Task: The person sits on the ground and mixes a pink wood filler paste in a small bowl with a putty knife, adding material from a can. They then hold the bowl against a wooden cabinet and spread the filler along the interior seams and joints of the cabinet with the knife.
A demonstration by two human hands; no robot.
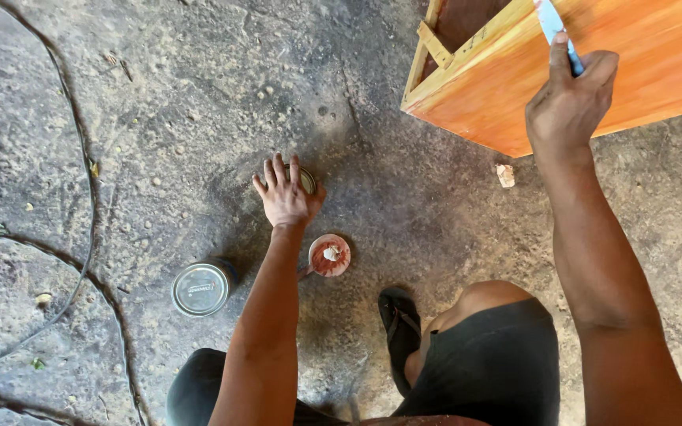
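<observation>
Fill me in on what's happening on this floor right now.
A person crouches on a concrete floor. The right hand holds a blue-handled tool against an orange-stained wooden box. The left hand rests on a small round container on the floor. Nearby stand a closed tin can and a lid smeared with reddish paste.

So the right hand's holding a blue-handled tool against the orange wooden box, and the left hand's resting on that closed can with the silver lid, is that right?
Not quite. The head view shows the left hand on a different, mostly hidden can; the silver-lidded can stands apart, untouched. The right hand does hold the blue-handled tool against the orange box.
</observation>
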